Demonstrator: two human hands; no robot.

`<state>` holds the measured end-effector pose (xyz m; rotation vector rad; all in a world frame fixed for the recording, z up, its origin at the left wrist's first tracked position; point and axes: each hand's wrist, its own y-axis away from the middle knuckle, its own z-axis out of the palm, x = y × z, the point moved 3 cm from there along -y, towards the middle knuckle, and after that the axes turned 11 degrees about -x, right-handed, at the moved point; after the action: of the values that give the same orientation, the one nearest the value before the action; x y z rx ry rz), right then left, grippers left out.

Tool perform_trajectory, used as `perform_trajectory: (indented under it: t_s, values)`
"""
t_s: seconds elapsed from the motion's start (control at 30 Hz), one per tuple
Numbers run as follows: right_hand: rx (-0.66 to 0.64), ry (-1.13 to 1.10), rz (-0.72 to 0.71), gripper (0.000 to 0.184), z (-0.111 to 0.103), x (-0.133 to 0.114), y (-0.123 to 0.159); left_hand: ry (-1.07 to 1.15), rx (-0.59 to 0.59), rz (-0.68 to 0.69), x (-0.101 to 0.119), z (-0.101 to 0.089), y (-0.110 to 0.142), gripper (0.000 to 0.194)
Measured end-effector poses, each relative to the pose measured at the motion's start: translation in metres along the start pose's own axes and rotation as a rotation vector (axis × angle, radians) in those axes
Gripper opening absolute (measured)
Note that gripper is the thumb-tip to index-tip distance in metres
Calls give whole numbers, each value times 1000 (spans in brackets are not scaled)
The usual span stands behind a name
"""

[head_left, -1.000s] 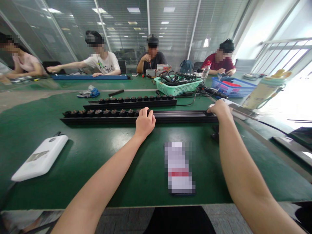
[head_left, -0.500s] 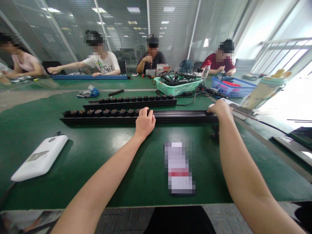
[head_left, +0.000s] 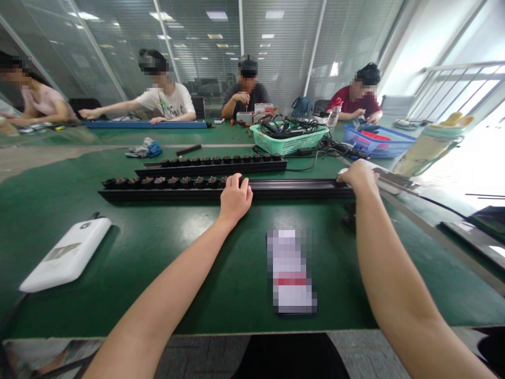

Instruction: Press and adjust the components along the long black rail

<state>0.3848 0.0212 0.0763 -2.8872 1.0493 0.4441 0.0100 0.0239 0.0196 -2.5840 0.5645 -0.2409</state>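
A long black metal channel (head_left: 300,188), probably a power strip housing, lies crosswise on the green table. Round black socket-like pieces with copper-coloured tips (head_left: 173,182) fill its left half; the right half shows bare metal. My left hand (head_left: 235,197) is closed over the channel's middle, its fingers bent across the top at the last round piece. At the right end, my right hand (head_left: 361,176) grips the channel with fingers turned down; some fingertips are hidden. A small black part (head_left: 349,217) sits beside my right wrist. Behind lies a second, similar black channel (head_left: 213,167).
A phone (head_left: 292,271) lies in front of me, and a white device (head_left: 67,255) at left. Farther back stand a green basket of cables (head_left: 290,139), a blue basket (head_left: 379,142) and a tumbler (head_left: 428,150). Several people sit across the table.
My hands and the channel hold nearly the same place; the whole view has shifted very slightly. Across the table, one person's hand with a red tool has lowered a little.
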Motion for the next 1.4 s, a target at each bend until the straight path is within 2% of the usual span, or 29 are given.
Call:
perform_trajectory:
  t_s: [0.3, 0.6, 0.87, 0.93, 1.1, 1.4]
  values:
    - [-16, 23, 4, 40, 4, -2, -1, 13, -7, -4, 0, 0, 1, 38]
    - [30, 38, -18, 43, 9, 1, -8, -14, 22, 7, -1, 1, 1, 38]
    - [-7, 16, -86, 26, 13, 16, -14, 19, -11, -8, -1, 0, 2, 39]
    - [3, 30, -116, 27, 15, 19, -12, 19, -15, -10, -1, 0, 2, 39]
    - [164, 63, -204, 34, 24, 24, 3, 9, -15, -2, -2, 1, 4, 41]
    - [100, 51, -256, 35, 29, 20, 18, -20, -15, 17, 0, -4, 5, 42]
